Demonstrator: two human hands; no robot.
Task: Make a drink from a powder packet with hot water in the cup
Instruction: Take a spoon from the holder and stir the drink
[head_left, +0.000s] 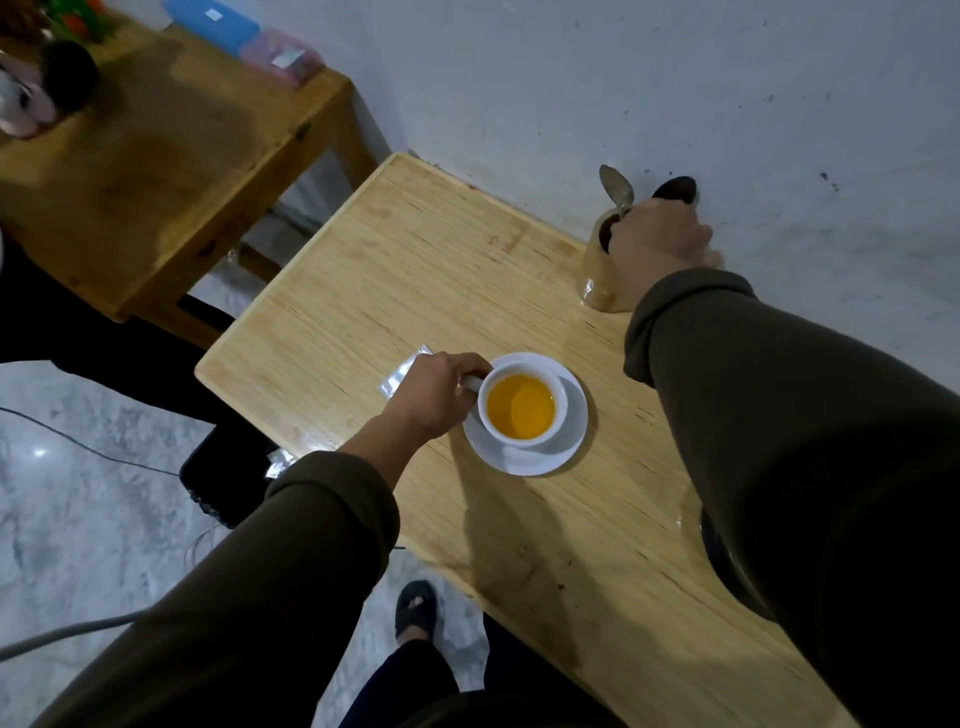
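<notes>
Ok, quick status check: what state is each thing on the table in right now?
Cup: upright on its saucer, holding orange liquid.
Saucer: flat on the table, under the cup.
Packet: flat beside the saucer, partly hidden.
Spoon: standing bowl-up in the holder.
Holder: upright by the wall.
Left hand: gripping the cup handle.
Right hand: closed at the spoon's handle.

At frame centre a white cup (522, 410) holds orange-yellow liquid on a white saucer (524, 457), both on a pale wood tabletop (415, 270) with fine straight grain, beside a silvery packet (397, 378). At upper right a tan, glossy holder (602, 275) carries a dull metal spoon (616, 189) against a grey-white, speckled wall (727, 78). Both sleeves (779, 441) are olive-brown, the floor (93, 493) at lower left is grey marbled, and the upper left table (156, 171) is darker honey-brown, bearing 1 blue case (213, 23) and 1 pink box (283, 54).
</notes>
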